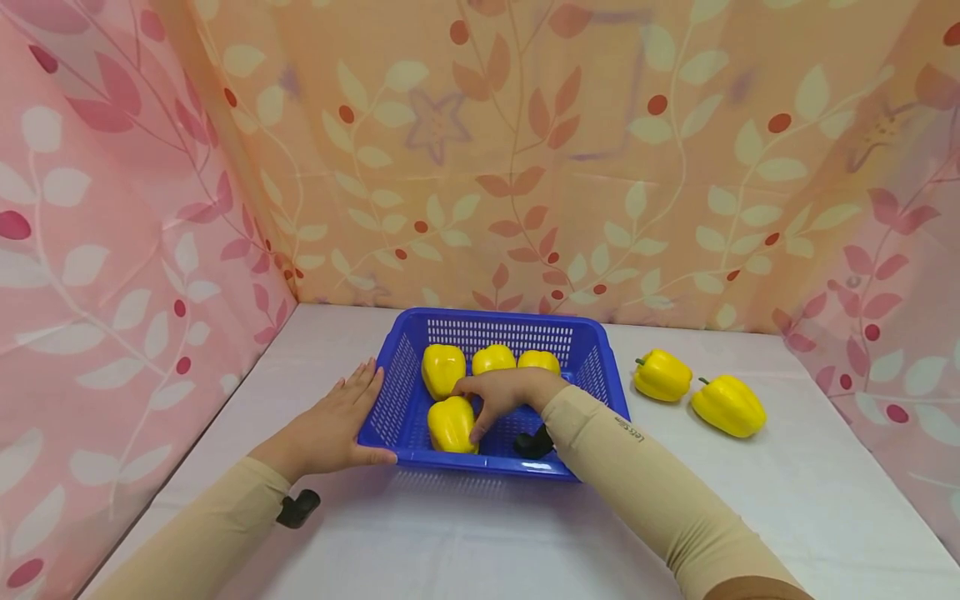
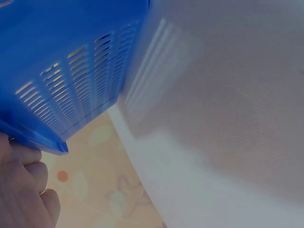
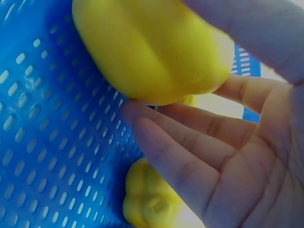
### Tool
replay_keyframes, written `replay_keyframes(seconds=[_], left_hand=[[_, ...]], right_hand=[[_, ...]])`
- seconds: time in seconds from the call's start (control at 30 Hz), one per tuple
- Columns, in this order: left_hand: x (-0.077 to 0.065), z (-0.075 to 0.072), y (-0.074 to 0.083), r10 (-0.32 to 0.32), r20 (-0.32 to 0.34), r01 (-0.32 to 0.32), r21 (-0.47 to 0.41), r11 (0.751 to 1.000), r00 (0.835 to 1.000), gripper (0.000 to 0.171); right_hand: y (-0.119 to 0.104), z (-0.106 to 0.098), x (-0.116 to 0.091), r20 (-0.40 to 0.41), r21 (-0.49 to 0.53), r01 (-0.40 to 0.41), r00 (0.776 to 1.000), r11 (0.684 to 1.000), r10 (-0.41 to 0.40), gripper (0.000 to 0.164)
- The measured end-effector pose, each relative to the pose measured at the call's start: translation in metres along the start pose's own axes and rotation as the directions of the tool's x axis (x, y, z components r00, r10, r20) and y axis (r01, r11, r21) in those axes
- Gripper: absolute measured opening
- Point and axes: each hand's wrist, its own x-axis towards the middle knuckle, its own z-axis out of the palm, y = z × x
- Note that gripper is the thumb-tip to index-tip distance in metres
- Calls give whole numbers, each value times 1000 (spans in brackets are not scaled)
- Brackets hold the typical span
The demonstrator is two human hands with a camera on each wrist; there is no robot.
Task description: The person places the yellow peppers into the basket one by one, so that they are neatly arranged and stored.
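Note:
A blue plastic basket (image 1: 510,463) with slotted walls stands on the table with several yellow bell peppers inside. My right hand (image 1: 504,393) reaches in and holds the front-left yellow bell pepper (image 1: 452,425) between thumb and fingers. In the right wrist view the fingers lie along the underside of that pepper (image 3: 156,52), the thumb across its other side. Another pepper (image 3: 152,197) shows below the fingers. My left hand (image 1: 333,425) rests against the basket's left side, fingers extended along the rim and thumb at the front corner. In the left wrist view its fingers (image 2: 35,173) touch the rim.
Behind the held pepper sit a back-left pepper (image 1: 443,371), a middle one (image 1: 493,358) and a right one (image 1: 538,361), partly behind my right hand. Two more peppers, one nearer the basket (image 1: 663,375) and one farther right (image 1: 729,406), lie on the white tablecloth (image 1: 810,500). Floral curtains surround the table.

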Motion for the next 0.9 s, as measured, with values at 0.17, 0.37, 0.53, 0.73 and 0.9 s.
replay_keyframes(seconds=[0.17, 0.37, 0.53, 0.73, 0.9], left_hand=[[0, -1, 1, 6, -3, -6, 2, 1000, 1000, 123], [0, -1, 1, 6, -2, -6, -1, 1000, 1000, 123], [0, -2, 1, 2, -5, -2, -5, 1000, 1000, 123], [0, -2, 1, 4, -5, -4, -4, 1000, 1000, 122], [0, -2, 1, 7, -1, -7, -2, 1000, 1000, 122]], right_hand=[[1, 0, 1, -16, -34, 15, 1000, 999, -15, 63], [2, 0, 3, -22, -43, 18, 1000, 999, -19, 60], [1, 0, 4, -23, -44, 31, 999, 999, -32, 51], [-1, -2, 2, -50, -79, 65, 996, 995, -69, 41], [-5, -6, -3, -74, -77, 73, 994, 994, -78, 42]])
